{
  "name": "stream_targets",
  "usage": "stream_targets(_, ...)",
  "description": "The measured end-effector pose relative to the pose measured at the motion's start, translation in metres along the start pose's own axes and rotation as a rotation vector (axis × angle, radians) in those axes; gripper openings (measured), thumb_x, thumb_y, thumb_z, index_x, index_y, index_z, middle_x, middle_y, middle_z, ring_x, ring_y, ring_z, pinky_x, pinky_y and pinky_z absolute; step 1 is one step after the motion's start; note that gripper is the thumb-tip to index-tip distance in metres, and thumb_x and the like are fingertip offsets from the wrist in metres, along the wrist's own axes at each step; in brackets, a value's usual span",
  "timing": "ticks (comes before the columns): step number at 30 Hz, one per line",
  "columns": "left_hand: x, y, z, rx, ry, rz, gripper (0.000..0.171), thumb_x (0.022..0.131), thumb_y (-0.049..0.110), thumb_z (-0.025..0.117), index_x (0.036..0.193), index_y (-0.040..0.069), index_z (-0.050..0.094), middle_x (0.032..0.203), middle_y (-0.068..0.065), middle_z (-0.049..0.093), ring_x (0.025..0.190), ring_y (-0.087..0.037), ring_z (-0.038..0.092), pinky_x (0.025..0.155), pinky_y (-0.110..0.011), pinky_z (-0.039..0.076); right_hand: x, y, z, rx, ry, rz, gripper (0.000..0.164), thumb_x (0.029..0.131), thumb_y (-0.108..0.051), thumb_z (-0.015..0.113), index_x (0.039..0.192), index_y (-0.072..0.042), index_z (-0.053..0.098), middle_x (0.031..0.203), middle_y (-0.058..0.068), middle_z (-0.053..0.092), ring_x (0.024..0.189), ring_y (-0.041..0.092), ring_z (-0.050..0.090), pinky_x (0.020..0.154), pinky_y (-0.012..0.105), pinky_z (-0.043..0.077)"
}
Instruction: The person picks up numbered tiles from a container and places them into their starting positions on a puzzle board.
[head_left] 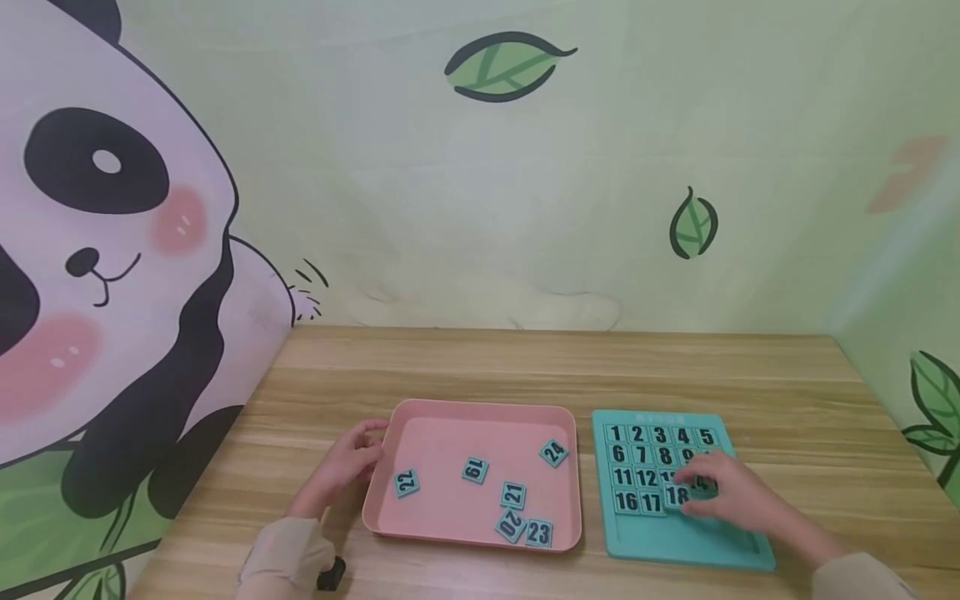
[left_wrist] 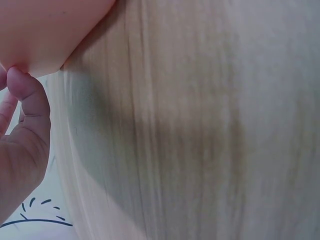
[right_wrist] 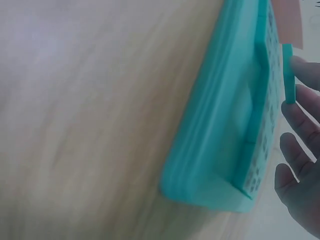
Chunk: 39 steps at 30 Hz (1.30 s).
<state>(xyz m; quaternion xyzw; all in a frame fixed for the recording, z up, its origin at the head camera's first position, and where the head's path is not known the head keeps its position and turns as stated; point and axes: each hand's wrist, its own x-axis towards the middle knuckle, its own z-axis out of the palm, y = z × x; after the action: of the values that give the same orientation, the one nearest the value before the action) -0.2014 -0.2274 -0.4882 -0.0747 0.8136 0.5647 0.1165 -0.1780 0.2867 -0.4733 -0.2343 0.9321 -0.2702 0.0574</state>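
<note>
In the head view my right hand (head_left: 731, 492) pinches a small square number tile marked 18 (head_left: 677, 495) over the turquoise number board (head_left: 667, 540). The right wrist view has this tile (right_wrist: 288, 74) edge-on between thumb and fingertips, raised off the board (right_wrist: 215, 125). Tiles sit in rows on the board, starting at 1 top left, with 16 and 17 beside the held one; my fingers hide some of them. At the pink tray's left side (head_left: 381, 475), my left hand (head_left: 341, 467) holds the rim. In the left wrist view its thumb (left_wrist: 30, 92) presses against the tray wall (left_wrist: 55, 35).
Inside the tray lie several loose tiles, among them 22 (head_left: 407, 482), 19 (head_left: 474, 469), 24 (head_left: 554, 452) and 23 (head_left: 538, 532). Tile 20 (head_left: 510, 526) is close to 21 (head_left: 513, 495). A small black object (head_left: 331, 575) shows by the left sleeve. A printed wall (head_left: 480, 208) stands behind the wooden table (head_left: 480, 358).
</note>
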Motion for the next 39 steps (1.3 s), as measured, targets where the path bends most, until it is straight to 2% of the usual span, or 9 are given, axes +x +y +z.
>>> stream_targets(9,0.002,-0.001,-0.001,-0.008,0.006,0.0,0.042,0.081,0.001,0.048,0.123,0.004,0.042,0.089,-0.011,0.047,0.066,-0.015,0.048,0.055,-0.025,0.043,-0.004,0.008,0.011,-0.132,0.067,-0.104,0.028,0.064,-0.029,0.073,0.088,-0.019,0.065,0.087,-0.008,0.059,0.082,0.01,0.049,0.069,0.027,0.043)
stream_targets(15,-0.001,-0.002,-0.003,-0.011,-0.024,0.062,0.039,0.081,0.003,0.049,0.12,0.006,0.045,0.086,-0.01,0.047,0.065,-0.015,0.049,0.054,-0.024,0.043,-0.002,0.005,0.015,-0.148,0.037,-0.015,0.026,0.064,-0.027,0.072,0.087,-0.021,0.065,0.088,-0.011,0.053,0.085,0.012,0.05,0.072,0.029,0.045)
stream_targets(20,0.002,0.0,-0.001,0.002,0.008,-0.006,0.041,0.082,0.002,0.049,0.123,0.006,0.044,0.088,-0.011,0.047,0.067,-0.015,0.048,0.055,-0.024,0.043,-0.002,0.001,0.015,-0.137,0.024,0.04,0.026,0.063,-0.025,0.073,0.087,-0.02,0.064,0.087,-0.011,0.053,0.086,0.013,0.05,0.073,0.031,0.045)
stream_targets(25,0.001,0.001,0.0,0.002,0.014,-0.016,0.043,0.082,-0.001,0.048,0.124,0.003,0.042,0.086,-0.009,0.047,0.063,-0.015,0.047,0.053,-0.025,0.042,0.004,-0.006,0.012,-0.078,0.038,0.044,0.025,0.067,-0.026,0.071,0.09,-0.02,0.064,0.087,-0.01,0.053,0.086,0.012,0.05,0.073,0.029,0.044)
stream_targets(32,0.0,0.002,0.0,0.005,0.009,-0.014,0.042,0.082,-0.001,0.047,0.124,0.003,0.043,0.087,-0.011,0.047,0.066,-0.016,0.048,0.055,-0.026,0.043,0.016,-0.022,0.008,0.009,0.082,-0.04,0.023,0.071,-0.024,0.069,0.092,-0.016,0.063,0.089,-0.008,0.056,0.083,0.012,0.052,0.071,0.027,0.045)
stream_targets(39,0.002,-0.002,-0.001,0.012,0.014,-0.021,0.042,0.082,0.001,0.048,0.123,0.006,0.044,0.087,-0.009,0.047,0.068,-0.016,0.048,0.056,-0.026,0.043,0.031,-0.042,0.009,0.102,0.049,-0.08,0.023,0.075,-0.023,0.066,0.095,-0.011,0.063,0.091,-0.001,0.058,0.082,0.016,0.051,0.068,0.027,0.044)
